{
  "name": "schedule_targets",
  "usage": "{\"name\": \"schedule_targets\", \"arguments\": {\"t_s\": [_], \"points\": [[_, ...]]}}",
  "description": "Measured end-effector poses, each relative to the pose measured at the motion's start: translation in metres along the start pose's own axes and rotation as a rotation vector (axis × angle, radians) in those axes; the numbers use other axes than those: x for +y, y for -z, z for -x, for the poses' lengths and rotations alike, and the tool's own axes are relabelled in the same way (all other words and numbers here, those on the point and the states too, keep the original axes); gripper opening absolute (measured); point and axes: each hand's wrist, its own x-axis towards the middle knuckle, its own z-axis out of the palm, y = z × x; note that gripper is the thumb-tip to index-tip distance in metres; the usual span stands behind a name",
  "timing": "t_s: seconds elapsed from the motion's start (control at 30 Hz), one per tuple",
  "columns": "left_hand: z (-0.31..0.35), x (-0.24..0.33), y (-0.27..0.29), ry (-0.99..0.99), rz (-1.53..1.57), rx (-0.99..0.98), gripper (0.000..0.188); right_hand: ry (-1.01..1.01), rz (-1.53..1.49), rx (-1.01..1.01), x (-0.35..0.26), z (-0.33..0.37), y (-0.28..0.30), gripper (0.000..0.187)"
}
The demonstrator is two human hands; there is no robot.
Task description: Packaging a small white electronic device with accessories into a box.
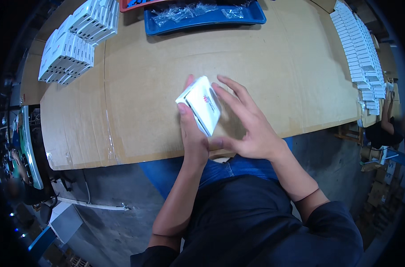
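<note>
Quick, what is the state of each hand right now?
Left hand: closed on the small white box, holding it tilted above the cardboard.
Right hand: open, fingers spread, touching the box's right side.

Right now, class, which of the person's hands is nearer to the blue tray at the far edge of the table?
Right. The right hand spreads its fingers towards the blue tray; the left hand grips the white box lower down.

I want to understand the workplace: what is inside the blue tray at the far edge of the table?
The blue tray holds clear plastic bags. What they contain is too small to tell.
</note>
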Motion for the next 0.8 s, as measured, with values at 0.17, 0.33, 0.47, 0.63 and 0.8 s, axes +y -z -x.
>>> {"name": "schedule_targets", "arguments": {"t_s": [0.17, 0.33, 0.47, 0.63, 0.8], "points": [[0.007, 0.028, -0.011, 0.387, 0.230, 0.012, 0.074, 0.372, 0.297, -0.069, 0.025, -0.021, 0.008, 0.086], [0.001, 0.029, -0.011, 0.492, 0.346, 0.013, 0.069, 0.431, 0.214, -0.004, 0.038, -0.034, 0.002, 0.078], [-0.007, 0.026, -0.007, 0.453, 0.359, -0.022, 0.065, 0.488, 0.095, 0.074, 0.046, -0.042, -0.002, 0.076], [-0.016, 0.020, 0.008, 0.439, 0.339, -0.105, 0.069, 0.484, 0.101, 0.060, 0.057, -0.047, -0.011, 0.081], [-0.023, -0.006, 0.019, 0.122, 0.072, -0.294, 0.093, 0.076, -0.482, 0.179, 0.040, -0.048, -0.030, 0.075]]}}
